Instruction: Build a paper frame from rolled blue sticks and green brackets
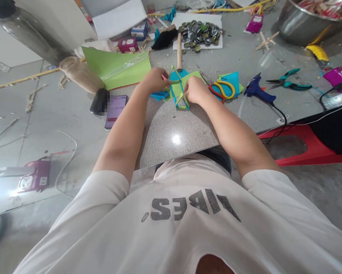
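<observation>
A small open frame (pixel 172 91) of thin blue and green strips stands at the table's front, between my two hands. At its left side, my left hand (pixel 156 80) is closed with thumb and fingertips on the frame. The fingers of my right hand (pixel 194 90) are bent and pressed together at its right side; their tips are partly hidden. Green paper (pixel 198 76) and blue paper lie just behind the frame. Close to my right hand are scissors (pixel 226 88) with red and yellow handles, resting on blue and green paper pieces (pixel 234 78).
Rightward lie a blue glue gun (pixel 255 86), teal-handled pliers (pixel 288 82) and a metal pot (pixel 310 26). Bottle caps (pixel 199 34) are heaped behind a wooden handle (pixel 179 53). A green sheet (pixel 122 70), phone (pixel 115 110) and bottle (pixel 81 74) lie left.
</observation>
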Demonstrator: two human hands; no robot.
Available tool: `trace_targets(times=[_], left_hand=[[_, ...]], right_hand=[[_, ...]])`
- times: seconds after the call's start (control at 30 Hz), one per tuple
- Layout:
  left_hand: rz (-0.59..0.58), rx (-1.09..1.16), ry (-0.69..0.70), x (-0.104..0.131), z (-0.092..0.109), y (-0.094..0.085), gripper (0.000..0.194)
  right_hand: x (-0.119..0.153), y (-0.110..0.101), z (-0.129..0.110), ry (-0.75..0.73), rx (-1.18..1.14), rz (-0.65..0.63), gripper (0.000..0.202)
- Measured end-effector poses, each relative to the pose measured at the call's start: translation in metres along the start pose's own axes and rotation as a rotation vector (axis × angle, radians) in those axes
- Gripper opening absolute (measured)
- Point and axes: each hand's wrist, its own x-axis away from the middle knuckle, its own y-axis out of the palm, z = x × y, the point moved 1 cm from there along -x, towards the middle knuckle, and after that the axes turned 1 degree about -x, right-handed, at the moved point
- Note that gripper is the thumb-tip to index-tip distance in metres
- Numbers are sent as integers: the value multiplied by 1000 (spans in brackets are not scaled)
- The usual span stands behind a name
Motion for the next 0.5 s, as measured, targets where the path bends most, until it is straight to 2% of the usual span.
trace_targets(times=[0.07, 0.27, 0.33, 0.43, 0.5], left_hand=[[-8, -33, -12, -1, 4, 6, 188], [-1, -194, -186, -5, 12, 8, 146], [2, -204, -124, -8, 16, 9, 120], [-10, -185, 47, -10, 22, 14, 75], [8, -167, 94, -9, 25, 17, 71]], right_hand=[[2, -2, -1, -2, -2, -22, 31], [5, -3, -4, 28, -5, -5, 21], [5, -2, -3, 25, -5, 1, 15], [6, -3, -4, 18, -2, 1, 11], [7, -4, -5, 22, 1, 2, 13]])
